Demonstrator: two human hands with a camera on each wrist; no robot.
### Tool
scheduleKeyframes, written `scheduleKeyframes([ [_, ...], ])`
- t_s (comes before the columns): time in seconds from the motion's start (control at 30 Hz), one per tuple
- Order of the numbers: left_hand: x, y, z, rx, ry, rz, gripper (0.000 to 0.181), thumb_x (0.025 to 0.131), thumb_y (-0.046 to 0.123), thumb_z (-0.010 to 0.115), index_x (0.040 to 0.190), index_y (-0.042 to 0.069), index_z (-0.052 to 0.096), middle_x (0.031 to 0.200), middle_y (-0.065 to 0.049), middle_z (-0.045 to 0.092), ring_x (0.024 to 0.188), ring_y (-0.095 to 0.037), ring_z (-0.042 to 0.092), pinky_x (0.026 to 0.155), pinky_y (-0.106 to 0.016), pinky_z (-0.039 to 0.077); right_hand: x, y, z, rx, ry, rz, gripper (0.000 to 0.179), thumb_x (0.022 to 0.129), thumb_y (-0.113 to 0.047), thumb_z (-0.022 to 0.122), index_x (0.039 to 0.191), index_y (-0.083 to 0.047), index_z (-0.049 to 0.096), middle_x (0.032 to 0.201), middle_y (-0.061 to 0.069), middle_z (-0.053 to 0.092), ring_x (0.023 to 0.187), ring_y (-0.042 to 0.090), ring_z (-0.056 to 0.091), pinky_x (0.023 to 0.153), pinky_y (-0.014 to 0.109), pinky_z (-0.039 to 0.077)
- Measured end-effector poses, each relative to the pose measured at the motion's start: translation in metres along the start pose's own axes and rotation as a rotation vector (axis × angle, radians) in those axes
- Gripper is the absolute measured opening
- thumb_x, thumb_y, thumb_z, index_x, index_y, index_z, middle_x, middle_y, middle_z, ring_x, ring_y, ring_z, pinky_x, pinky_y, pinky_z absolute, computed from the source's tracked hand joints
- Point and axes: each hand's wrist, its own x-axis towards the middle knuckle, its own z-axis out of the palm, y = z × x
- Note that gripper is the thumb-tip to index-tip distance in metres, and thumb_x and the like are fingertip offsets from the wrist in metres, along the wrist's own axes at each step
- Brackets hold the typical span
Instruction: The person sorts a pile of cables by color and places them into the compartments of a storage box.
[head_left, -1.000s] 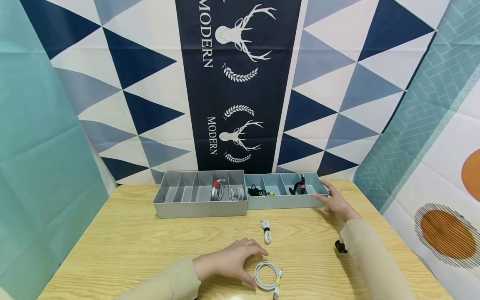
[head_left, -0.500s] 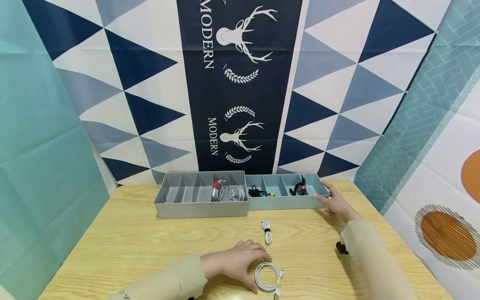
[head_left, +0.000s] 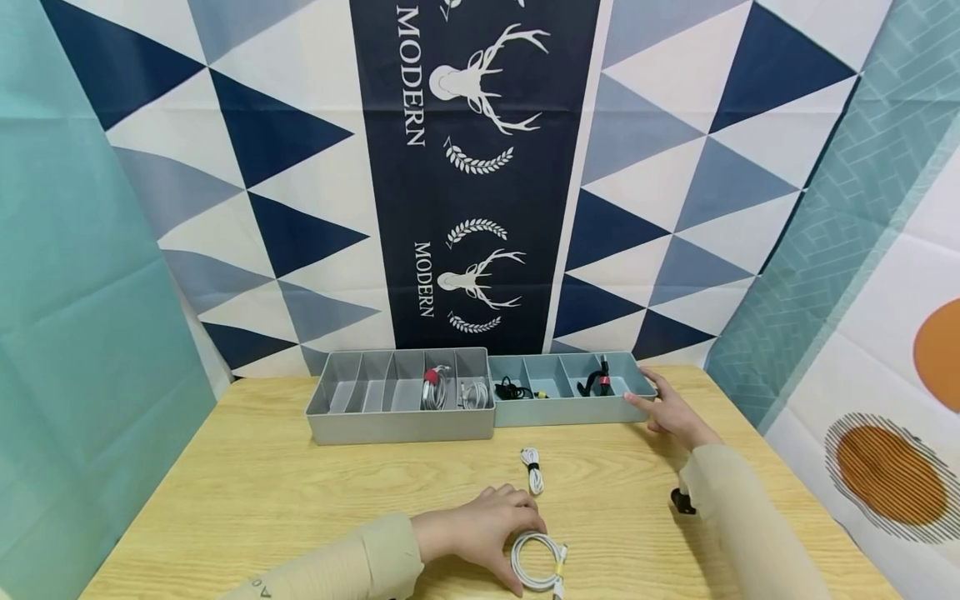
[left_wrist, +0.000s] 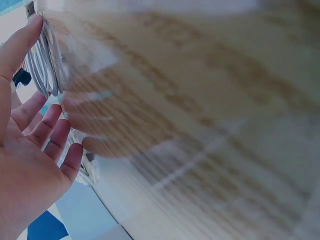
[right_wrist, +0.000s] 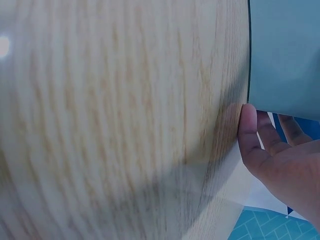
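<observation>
A white coiled cable (head_left: 536, 560) with a yellow tie lies near the front of the wood-grain table. My left hand (head_left: 491, 532) curves around its left side, thumb and fingers spread. In the left wrist view the coil (left_wrist: 46, 65) sits between the thumb and the other fingers; firm contact cannot be made out. Behind it lies a smaller white cable bundle (head_left: 532, 471) with a black tie. My right hand (head_left: 671, 412) touches the right end of the blue divided box (head_left: 570, 412), with extended fingers at its front corner and end wall.
Left of the blue box, against it, stands a grey divided box (head_left: 401, 428) holding white cables (head_left: 435, 389). The blue box contains black cables (head_left: 512, 389). A patterned curtain (head_left: 465, 183) hangs behind the table (head_left: 300, 492). A small black object (head_left: 682, 502) shows by the right sleeve.
My left hand has shifted right and closer around the coiled cable. The right hand stays at the box's end. The head view has tilted slightly upward.
</observation>
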Motion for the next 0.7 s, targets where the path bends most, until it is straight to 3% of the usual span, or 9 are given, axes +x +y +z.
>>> scheduleKeyframes([
  [0.23,-0.0006,-0.0010,0.0009,-0.029,-0.002,0.003,0.067,0.061,0.058,0.069,0.119,0.032,0.049,0.120,0.013,0.042,0.104,-0.001,0.035,0.079,-0.017,0.028,-0.0024,-0.0026,0.0016,0.015,-0.003,-0.010,0.089,0.082,-0.049,0.055,0.143,-0.029,-0.005,0.143,0.030,0.001,0.072,0.026,0.043,0.056,0.031,0.042],
  [0.5,-0.0026,0.0011,-0.0005,-0.068,-0.018,-0.010,0.070,0.061,0.057,0.070,0.121,0.030,0.047,0.118,0.016,0.043,0.104,0.000,0.035,0.082,-0.018,0.029,-0.0014,-0.0028,0.0017,0.004,0.003,0.000,0.092,0.079,-0.053,0.056,0.143,-0.029,-0.006,0.143,0.030,0.001,0.080,0.026,0.044,0.057,0.031,0.042],
  [0.7,-0.0059,0.0031,-0.0034,-0.135,-0.003,-0.022,0.070,0.059,0.053,0.073,0.120,0.028,0.050,0.113,0.017,0.047,0.101,0.002,0.036,0.082,-0.018,0.030,-0.0018,-0.0033,0.0019,-0.014,0.009,0.012,0.089,0.081,-0.051,0.054,0.143,-0.029,-0.006,0.143,0.030,0.000,0.097,0.031,0.041,0.061,0.031,0.043],
])
